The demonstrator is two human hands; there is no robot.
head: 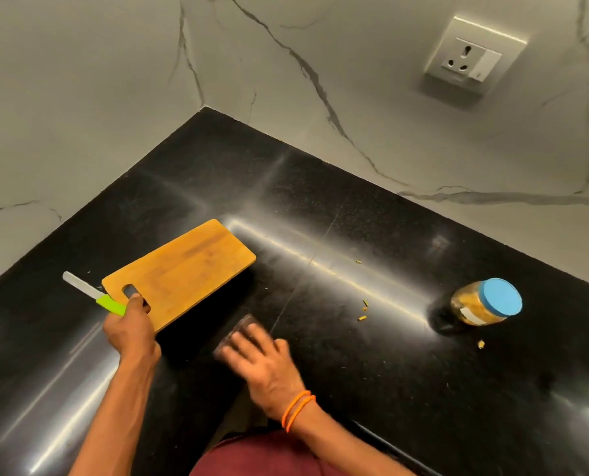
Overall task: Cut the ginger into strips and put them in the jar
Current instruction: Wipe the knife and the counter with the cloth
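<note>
Jar (485,302) closed, ginger inside; knife (95,294) and board (179,273) held at left.
Jar: clear, blue lid, tilted in view, on desk at right, holds yellowish strips. Three ginger bits (363,309) loose on desk between board and jar; another bit (481,344) just near jar.

Black stone counter (354,389) in a marble-walled corner

A jar (485,303) with a blue lid stands at the right, ginger bits (362,318) scattered near it; the wooden cutting board (183,273) sits at the left, whether flat or lifted is unclear.
</note>
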